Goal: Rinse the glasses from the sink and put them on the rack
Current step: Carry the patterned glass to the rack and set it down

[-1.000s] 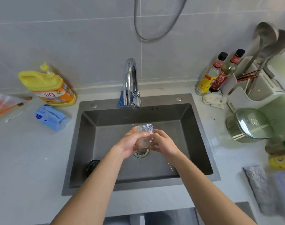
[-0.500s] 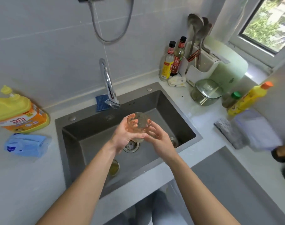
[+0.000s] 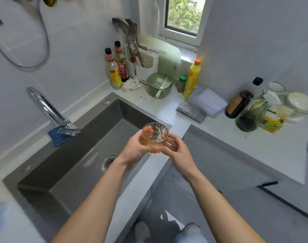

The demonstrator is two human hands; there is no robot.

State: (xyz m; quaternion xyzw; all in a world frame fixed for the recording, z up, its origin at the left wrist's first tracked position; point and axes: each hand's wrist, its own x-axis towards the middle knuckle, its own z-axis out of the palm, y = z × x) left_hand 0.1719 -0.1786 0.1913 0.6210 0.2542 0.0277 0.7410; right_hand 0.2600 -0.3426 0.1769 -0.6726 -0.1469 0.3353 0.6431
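Glass (image 3: 155, 138): clear tumbler, held up in the air betw. both hands, mouth tilted toward us. It sits over the right-hand rim of the sink (image 3: 100, 130), where basin meets surface (image 3: 255, 148). Streaks on the inner wall; we can't tell whether any liquid is inside.

L hand (image 3: 134, 148): wrapped round the glass from the left, one digit visible through the wall. R hand (image 3: 177, 151): fingers curved against the lower right side of the glass, touching it. Both forearms bare.

Sink: dark grey, drain (image 3: 107, 162) visible in the floor below the L wrist. Chrome faucet (image 3: 48, 109) at the back rim, spout over the basin; blue cloth (image 3: 57, 137) lying just beside its base.

Back corner of surface, well apart from the glass: two sauce bottles (image 3: 114, 71) w/ red labels, white utensil holder (image 3: 146, 65) w/ ladles, pale green board (image 3: 169, 55) leaning behind it, lidded metal pot (image 3: 159, 85), yellow bottle w/ orange cap (image 3: 191, 78). Folded cloths (image 3: 202, 104) near that bottle. Far right: white bowl (image 3: 300, 102) among blurred items we can't ID. Window (image 3: 183, 14) above the corner.
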